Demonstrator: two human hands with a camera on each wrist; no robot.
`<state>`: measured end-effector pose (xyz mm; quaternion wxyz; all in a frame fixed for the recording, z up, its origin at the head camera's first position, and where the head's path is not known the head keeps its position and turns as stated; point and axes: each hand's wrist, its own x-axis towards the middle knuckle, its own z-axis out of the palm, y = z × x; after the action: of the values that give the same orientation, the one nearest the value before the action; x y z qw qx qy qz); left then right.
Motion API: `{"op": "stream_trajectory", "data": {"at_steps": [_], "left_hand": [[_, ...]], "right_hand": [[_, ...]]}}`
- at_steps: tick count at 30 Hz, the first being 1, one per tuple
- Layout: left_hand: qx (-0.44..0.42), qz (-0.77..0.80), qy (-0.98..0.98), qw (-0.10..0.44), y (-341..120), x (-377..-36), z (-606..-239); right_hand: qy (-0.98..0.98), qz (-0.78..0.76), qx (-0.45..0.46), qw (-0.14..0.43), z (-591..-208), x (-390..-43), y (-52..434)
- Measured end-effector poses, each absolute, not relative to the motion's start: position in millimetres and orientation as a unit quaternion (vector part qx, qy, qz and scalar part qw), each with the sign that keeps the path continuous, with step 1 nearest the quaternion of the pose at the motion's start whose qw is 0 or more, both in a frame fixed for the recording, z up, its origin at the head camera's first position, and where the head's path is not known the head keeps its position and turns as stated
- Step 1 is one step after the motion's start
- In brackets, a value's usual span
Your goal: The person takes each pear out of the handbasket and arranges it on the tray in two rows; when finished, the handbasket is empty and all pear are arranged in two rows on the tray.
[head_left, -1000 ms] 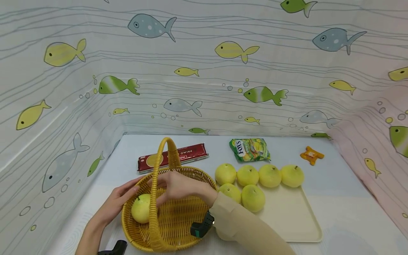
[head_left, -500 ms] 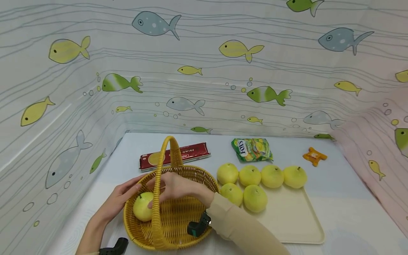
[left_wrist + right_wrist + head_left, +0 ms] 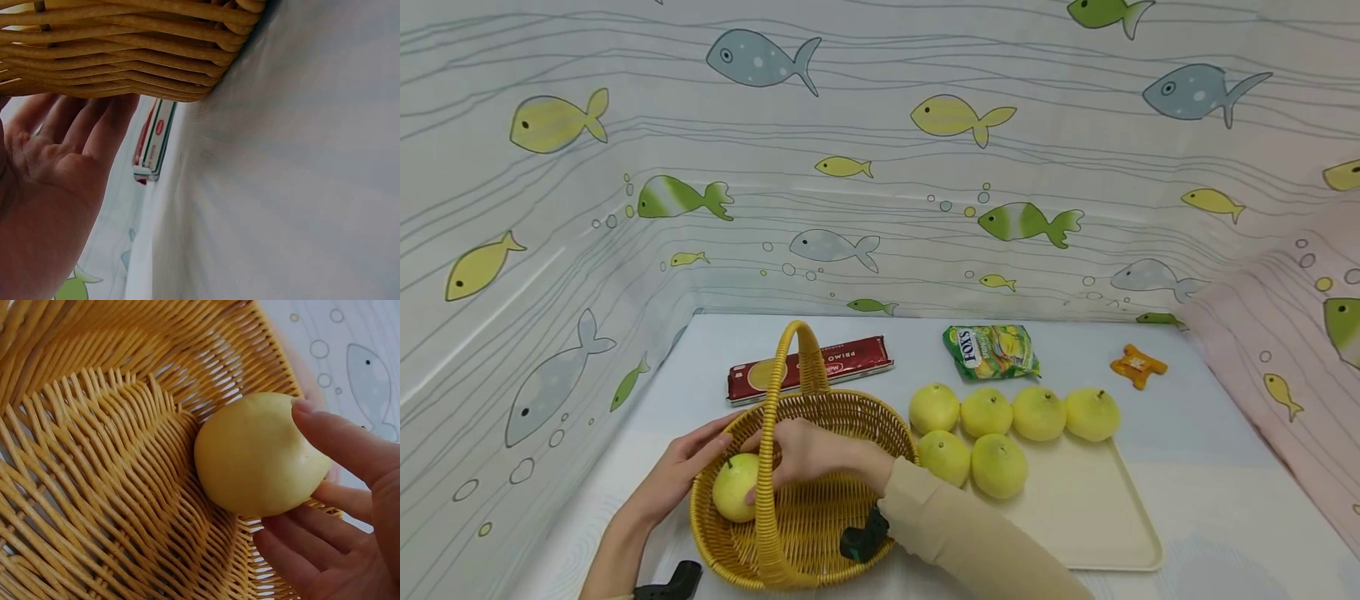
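In the head view a yellow woven basket [image 3: 880,421] with a tall arched handle stands at the front left of the table. Inside it, against the left wall, is a round yellow-green pear [image 3: 733,492] with a short stem. My right hand [image 3: 808,450] reaches in behind the handle and holds this pear; the right wrist view shows the thumb [image 3: 340,440] on one side and fingers underneath. From outside, my left hand [image 3: 673,471] touches the basket's left side near the rim. Its fingers, fairly straight, lie against the woven wall in the left wrist view, their tips hidden.
A cream tray [image 3: 1090,517] right of the basket bears several yellow pears [image 3: 1000,465] in two rows, partly behind my right sleeve. Farther back lie a red biscuit pack [image 3: 857,357], a green sweets bag [image 3: 992,352] and a small orange packet [image 3: 1138,367]. Fish-patterned sheeting surrounds the table.
My right hand has sunk slightly lower at the pear in the basket. The left hand keeps its place at the basket's side. The whole head view shifts a little.
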<state>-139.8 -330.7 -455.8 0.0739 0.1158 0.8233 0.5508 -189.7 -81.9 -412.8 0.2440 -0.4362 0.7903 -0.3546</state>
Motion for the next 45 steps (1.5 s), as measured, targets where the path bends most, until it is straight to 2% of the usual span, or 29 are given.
{"op": "stream_trajectory", "data": {"at_steps": [27, 45], "left_hand": [[0.113, 0.551, 0.824, 0.071, -328.7, -140.2, -456.0], [0.098, 0.538, 0.834, 0.070, -325.2, -139.2, -453.3]], "right_hand": [[0.797, -0.306, -0.462, 0.241, -415.8, -189.1, -82.7], [0.788, -0.293, -0.474, 0.260, -411.2, -185.7, -79.9]]}}
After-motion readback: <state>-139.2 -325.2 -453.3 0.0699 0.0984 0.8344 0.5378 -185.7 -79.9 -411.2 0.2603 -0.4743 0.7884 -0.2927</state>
